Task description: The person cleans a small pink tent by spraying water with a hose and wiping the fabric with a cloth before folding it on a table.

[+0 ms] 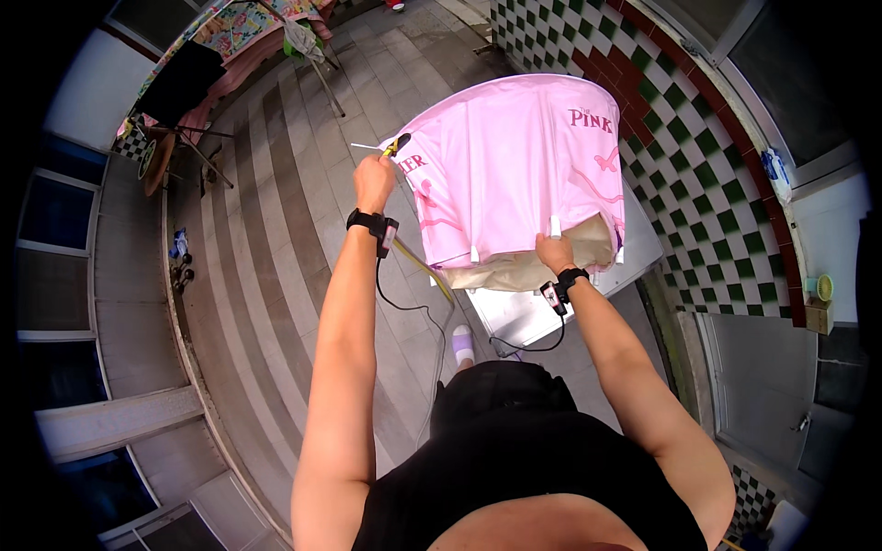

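Note:
A large pink fabric tub (528,165), with white rods in sleeves and a beige underside, rests on a white flat surface (519,321). It looks like a folding bathtub. My left hand (373,184) is closed around a small yellow-and-black tool (395,147) at the tub's left side. The tool's exact kind cannot be made out. A thin white stick (365,146) shows beside that hand. At the tub's near edge, my right hand (555,252) is closed on a white rod end (555,226), close to the beige underside.
A yellowish hose (432,273) runs along the tiled floor, left of the white surface. Checkered tile wall (698,202) rises on the right. A black-covered chair (179,87) and a table with flowered cloth (234,32) stand far left. Black cords hang from both wrist devices.

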`<state>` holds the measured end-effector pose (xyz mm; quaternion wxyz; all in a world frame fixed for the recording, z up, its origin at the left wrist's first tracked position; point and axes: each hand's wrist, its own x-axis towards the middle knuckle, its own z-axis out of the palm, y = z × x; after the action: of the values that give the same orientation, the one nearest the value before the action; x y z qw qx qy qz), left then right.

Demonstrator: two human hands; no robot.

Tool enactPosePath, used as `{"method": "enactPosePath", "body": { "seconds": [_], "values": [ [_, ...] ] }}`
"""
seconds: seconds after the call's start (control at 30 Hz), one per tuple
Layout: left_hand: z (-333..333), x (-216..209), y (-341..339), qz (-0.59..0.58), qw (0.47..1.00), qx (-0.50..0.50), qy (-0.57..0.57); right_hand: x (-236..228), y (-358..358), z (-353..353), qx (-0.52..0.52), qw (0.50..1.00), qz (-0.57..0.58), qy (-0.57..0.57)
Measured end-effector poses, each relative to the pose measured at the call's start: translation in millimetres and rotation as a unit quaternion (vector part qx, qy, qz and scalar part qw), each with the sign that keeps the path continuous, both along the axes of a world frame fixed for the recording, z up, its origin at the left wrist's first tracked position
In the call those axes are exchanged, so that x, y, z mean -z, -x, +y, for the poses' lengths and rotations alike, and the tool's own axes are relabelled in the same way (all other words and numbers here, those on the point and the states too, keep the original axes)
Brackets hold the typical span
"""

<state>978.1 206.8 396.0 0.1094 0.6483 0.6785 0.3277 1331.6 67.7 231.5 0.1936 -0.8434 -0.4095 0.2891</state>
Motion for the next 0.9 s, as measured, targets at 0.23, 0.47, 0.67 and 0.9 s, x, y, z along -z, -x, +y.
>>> {"method": "enactPosePath", "body": {
  "seconds": [0.23,0.47,0.67,0.9],
  "values": [
    [1,4,-47,-0.033,0.994,0.1,0.007,16,13,9,-0.019,0.999,0.027,0.011],
    [-32,25,-12,0.019,0.993,0.097,0.064,17,-8,23,0.059,0.986,0.15,0.031],
    [-80,95,57,0.039,0.982,0.043,0.181,5,2,47,0.033,0.98,0.19,0.046],
    [-115,122,54,-0.032,0.989,0.017,0.145,-10,7,64,0.048,0.959,0.279,0.02]
  ]
}}
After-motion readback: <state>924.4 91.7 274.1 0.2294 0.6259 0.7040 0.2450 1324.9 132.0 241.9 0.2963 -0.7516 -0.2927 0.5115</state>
